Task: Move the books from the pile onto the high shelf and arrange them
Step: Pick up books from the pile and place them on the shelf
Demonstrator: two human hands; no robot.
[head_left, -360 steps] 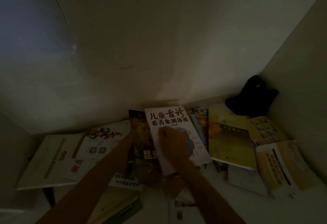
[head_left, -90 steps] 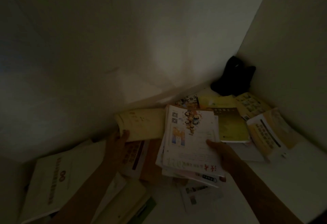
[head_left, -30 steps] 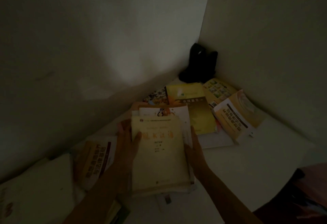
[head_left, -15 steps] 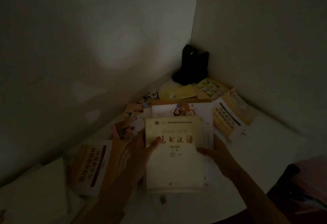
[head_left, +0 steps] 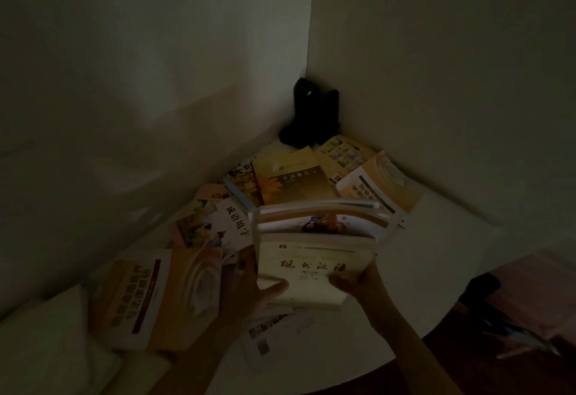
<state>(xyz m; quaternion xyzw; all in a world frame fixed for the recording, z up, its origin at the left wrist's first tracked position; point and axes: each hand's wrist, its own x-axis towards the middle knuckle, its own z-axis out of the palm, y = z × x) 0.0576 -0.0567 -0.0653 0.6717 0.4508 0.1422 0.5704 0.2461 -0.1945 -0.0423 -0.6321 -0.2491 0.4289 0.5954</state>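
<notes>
The right hand's fingers curl over the near right edge of a stack of books; the left hand clamps its near left corner, thumb on the cream cover. Since half a second ago the stack has tilted up off the white shelf. A yellow book lies behind, an orange book left, and what seems a black object fills the corner.

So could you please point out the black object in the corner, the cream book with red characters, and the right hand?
black object (head_left: pixel 307 117): head view, middle of its dark body.
cream book (head_left: pixel 311 273): head view, front cover.
right hand (head_left: pixel 361 284): head view, back of the hand.
</notes>
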